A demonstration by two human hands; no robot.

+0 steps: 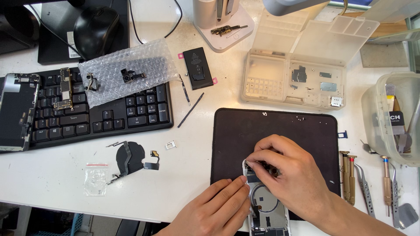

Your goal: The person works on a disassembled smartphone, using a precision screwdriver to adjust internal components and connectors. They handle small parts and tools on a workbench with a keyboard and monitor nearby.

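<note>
Opened phone housing (265,209): white-edged rectangular shell, circular coil inside, lying on the near edge of a black matte mat (280,126) on the white bench (57,179).
Left hand (214,209): fingers extended flat, tips touching the housing's left edge.
Right hand (291,172): fingers curled shut over the housing's upper end; what they pinch cannot be told.
Right of mat: metal screwdrivers (348,177) and tweezers (364,190).
Left: round black flex coil (131,157).
Farther: black keyboard (109,111) under crinkled bubble wrap (127,72); flat black battery (198,67); translucent compartmented parts box (293,81).
</note>
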